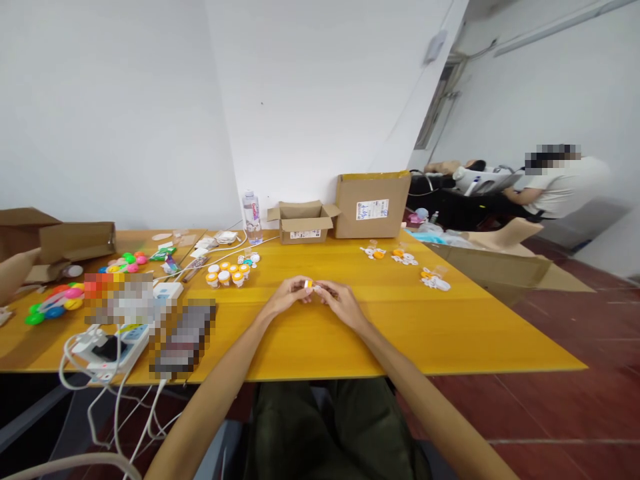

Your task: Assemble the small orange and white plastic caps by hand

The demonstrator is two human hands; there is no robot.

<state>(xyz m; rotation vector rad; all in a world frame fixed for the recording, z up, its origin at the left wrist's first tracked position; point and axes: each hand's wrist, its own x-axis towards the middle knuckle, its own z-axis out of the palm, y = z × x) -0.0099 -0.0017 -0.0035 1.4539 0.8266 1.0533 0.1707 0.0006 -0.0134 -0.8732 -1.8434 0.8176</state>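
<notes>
Over the middle of the yellow bench (450,333), the left hand (286,295) and right hand (340,299) meet, fingers pinching a small orange-and-white piece (309,285) between them. Its long axis is too small to tell. Similar orange-capped pieces (227,274) cluster at ten o'clock.

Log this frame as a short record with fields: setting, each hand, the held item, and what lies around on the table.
setting: yellow wooden table against a white wall, red tiled floor
left hand: pinches the small orange-and-white plastic piece from the left
right hand: touches the same piece from the right
behind hands: cluster of small orange-and-white round parts
far edge: clear plastic water bottle, small open cardboard box, taller brown cardboard box
left side: bright plastic toys, white power strip
background: seated person in a white shirt
</notes>
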